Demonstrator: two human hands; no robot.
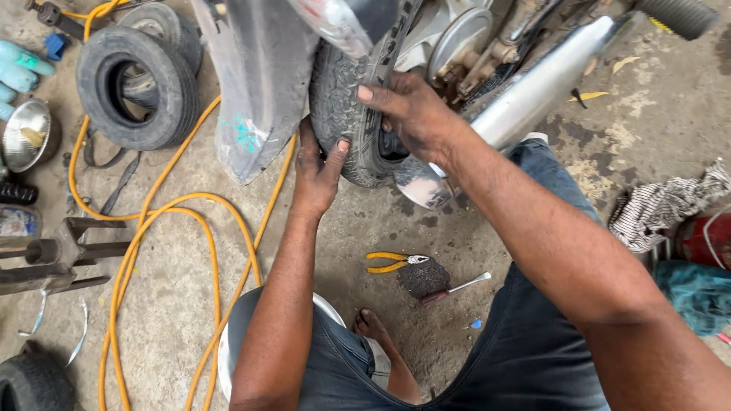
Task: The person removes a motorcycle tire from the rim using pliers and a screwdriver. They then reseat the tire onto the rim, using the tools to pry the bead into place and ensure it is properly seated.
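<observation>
A black scooter tyre stands upright on its wheel under a grey mudguard. My left hand presses against the tyre's lower left side, thumb on the tread. My right hand grips the tyre from the right, fingers curled over the tread near the top. A silver exhaust pipe runs right behind my right wrist. Both hands are smeared with grease.
Yellow-handled pliers, a dark rag and a screwdriver lie on the concrete floor. A yellow hose loops at left beside two stacked tyres. A striped cloth sits at right. I sit on a white stool.
</observation>
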